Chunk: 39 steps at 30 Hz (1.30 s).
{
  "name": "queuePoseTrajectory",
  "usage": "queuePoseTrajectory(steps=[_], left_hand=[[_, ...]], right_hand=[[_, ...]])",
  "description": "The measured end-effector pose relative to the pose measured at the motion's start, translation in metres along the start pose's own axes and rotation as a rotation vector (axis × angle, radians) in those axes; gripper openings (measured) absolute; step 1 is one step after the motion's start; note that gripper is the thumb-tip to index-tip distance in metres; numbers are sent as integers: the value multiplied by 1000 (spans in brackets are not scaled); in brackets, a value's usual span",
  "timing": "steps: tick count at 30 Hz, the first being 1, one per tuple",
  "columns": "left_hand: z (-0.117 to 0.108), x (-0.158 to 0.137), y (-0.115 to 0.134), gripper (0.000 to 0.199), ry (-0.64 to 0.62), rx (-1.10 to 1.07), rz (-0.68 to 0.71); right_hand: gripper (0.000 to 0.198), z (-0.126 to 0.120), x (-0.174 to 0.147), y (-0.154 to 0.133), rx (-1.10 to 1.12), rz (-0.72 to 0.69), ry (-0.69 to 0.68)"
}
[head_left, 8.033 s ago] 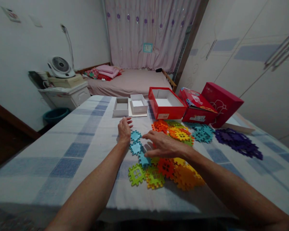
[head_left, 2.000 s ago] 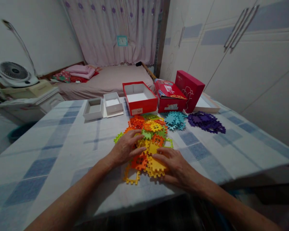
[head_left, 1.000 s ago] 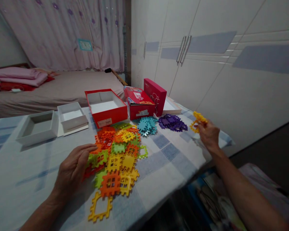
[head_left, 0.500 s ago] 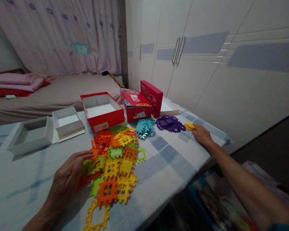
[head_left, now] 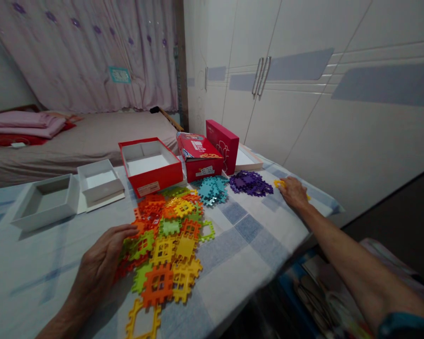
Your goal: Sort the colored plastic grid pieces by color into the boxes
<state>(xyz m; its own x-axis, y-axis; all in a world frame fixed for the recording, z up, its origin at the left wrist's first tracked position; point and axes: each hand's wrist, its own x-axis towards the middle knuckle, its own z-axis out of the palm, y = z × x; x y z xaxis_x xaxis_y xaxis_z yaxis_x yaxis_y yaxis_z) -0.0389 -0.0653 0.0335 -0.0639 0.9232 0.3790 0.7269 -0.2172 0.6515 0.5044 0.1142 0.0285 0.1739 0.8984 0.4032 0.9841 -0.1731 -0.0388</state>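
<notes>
Half a second ago the right hand (head_left: 292,192) had just come down at the far corner of the table; now it rests flat there, covering the yellow tiles (head_left: 279,183) so that only a bit of yellow shows at its fingertips and at its far side. Whether the fingers grip them or merely press cannot be told. The left hand (head_left: 99,263) has stayed put, open and palm down, fingertips touching the near-left edge of the mixed pile (head_left: 164,238) of orange, yellow and green tiles.

These tiles look like thin, stiff plastic squares with notched edges and open windows: light, probably slick on cloth, and not fragile. A pinch through a window or across two opposite notched edges should hold one; a stack is better pinched across its thickness.

From the mixed pile, the teal pile (head_left: 212,188) lies at about one o'clock and the purple pile (head_left: 250,182) beyond it toward two o'clock, with the right hand just past that. An open red box (head_left: 154,178) stands at twelve o'clock, two white trays (head_left: 45,207) at ten.

Under it all is a table (head_left: 247,226) covered in a blue-and-white checked cloth, soft enough to wrinkle. A bed, a pink curtain and white wardrobe doors surround it.
</notes>
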Motion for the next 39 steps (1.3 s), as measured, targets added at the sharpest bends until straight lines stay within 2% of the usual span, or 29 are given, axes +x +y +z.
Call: queuePoseTrajectory(steps=[3,6,8,10,13,15,17,21,24,26,29,32,34,36,39], left_hand=[[1,0,-2,41,27,-10,29],[3,1,-2,41,31,-31,5],[4,1,0,41,35,-44,-20],[4,2,2,41,36,-59,-32],[5,2,6,40,35,-79,-3],[5,2,8,40,52,-79,22],[6,2,10,37,59,-60,64],[7,-1,20,23,38,16,288],[7,-5,29,19,-32,65,463],[8,-7,34,23,-88,106,541],[10,-9,37,41,-186,140,626],[12,-10,37,64,-300,157,670],[12,-10,38,70,-351,164,673],[13,-11,40,66,-368,149,658],[13,-12,41,46,-331,88,597]], right_hand=[[46,-13,-7,-8,-80,91,80],[47,-22,-13,-11,-101,197,-48],[44,-23,-14,-9,-77,193,-142],[42,-21,-12,-8,-29,126,-155],[46,-24,-10,-16,42,44,-92],[44,-34,-17,-35,126,-21,-25],[38,-51,-36,-66,301,-160,19],[35,-93,-109,-138,722,-660,-287],[50,-108,-160,-181,789,-1008,-427],[65,-107,-179,-201,754,-1120,-471],[74,-101,-188,-220,713,-1159,-487],[56,-98,-191,-230,694,-1114,-443],[46,-97,-193,-232,687,-1097,-395],[38,-96,-195,-231,695,-1095,-333],[29,-91,-196,-227,713,-1070,-218]])
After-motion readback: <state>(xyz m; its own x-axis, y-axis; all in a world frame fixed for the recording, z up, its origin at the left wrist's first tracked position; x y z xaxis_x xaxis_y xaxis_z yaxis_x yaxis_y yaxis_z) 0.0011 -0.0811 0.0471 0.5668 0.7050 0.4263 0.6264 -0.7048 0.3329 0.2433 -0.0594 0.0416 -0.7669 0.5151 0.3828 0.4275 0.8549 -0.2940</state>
